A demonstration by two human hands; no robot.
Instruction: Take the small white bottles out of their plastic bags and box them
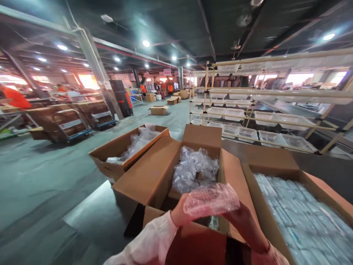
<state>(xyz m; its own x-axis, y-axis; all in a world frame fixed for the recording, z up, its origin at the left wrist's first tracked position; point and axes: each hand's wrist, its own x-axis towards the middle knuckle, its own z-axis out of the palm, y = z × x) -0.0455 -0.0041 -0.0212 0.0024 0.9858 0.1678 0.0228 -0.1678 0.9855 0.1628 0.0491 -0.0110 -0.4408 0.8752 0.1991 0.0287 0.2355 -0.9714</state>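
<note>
Beyond the middle box (149,173), toward its right, stood a rack (275,94) of clear trays (233,113). Just right of the middle box was the right box (271,158), filled with rows of wrapped packs (300,213); to its left, the left box (103,162) held clear plastic (138,141). Crumpled clear bags (193,167) lay inside the middle box. Above its near end was a bubble-wrapped pack (211,200), the left hand's (180,211) fingers gripping one end, the right hand's (239,217) fingers, partly hidden, grasping the other.

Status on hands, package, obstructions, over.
Left hand and right hand holding clear-wrapped package. Package over open middle carton, clear plastic bundles inside. No obstruction evident.
</note>
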